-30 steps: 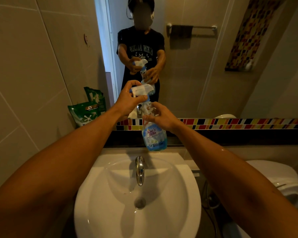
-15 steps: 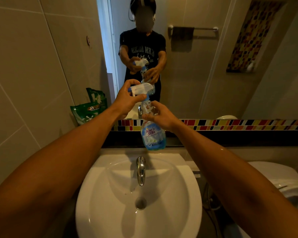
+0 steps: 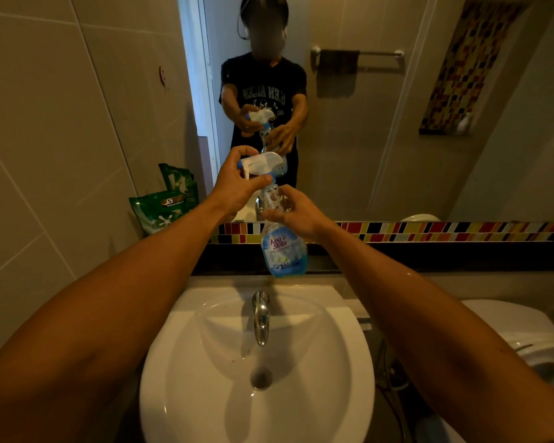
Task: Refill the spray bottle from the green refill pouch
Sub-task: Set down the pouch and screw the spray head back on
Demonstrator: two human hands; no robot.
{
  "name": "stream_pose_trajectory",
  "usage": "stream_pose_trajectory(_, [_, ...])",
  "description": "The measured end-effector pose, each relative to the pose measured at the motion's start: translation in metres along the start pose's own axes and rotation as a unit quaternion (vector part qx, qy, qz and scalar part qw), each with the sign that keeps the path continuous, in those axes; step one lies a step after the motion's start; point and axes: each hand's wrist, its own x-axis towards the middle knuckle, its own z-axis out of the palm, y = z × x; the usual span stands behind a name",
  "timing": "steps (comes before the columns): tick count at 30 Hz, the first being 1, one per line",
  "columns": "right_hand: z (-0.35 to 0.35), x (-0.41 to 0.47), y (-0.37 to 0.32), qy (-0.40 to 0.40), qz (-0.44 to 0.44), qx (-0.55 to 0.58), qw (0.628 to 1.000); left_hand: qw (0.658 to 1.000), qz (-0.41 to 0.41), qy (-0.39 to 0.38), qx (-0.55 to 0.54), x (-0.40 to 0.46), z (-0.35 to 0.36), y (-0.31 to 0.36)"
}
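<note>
Little has moved: one spray bottle (image 3: 283,247) remains above the sink (image 3: 205,394). Left hand (image 3: 237,187) grips its trigger head (image 3: 263,163), right hand (image 3: 293,211) clasps its neck. One green refill pouch (image 3: 160,209) stands well left.

The spray bottle (image 3: 282,247) is hanging in the air above the back edge of the sink (image 3: 205,362), just behind the tap (image 3: 260,316). The left hand (image 3: 237,187) is sitting at the bottle's trigger head (image 3: 263,163), the right hand (image 3: 293,209) just below it, around the neck. The refill pouch (image 3: 162,209) is leaning against the wall to the left, on the ledge under the mirror (image 3: 381,123). The toilet (image 3: 525,330) is standing to the sink's right.
</note>
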Motion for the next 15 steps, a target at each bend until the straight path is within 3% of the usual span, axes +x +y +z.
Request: stream_pose_trajectory(15, [-0.0056,0.0054,0.0072,-0.004,0.005,0.009,1.000,1.000,-0.007,-0.010,0.027,0.0025,0.0024,-0.0022])
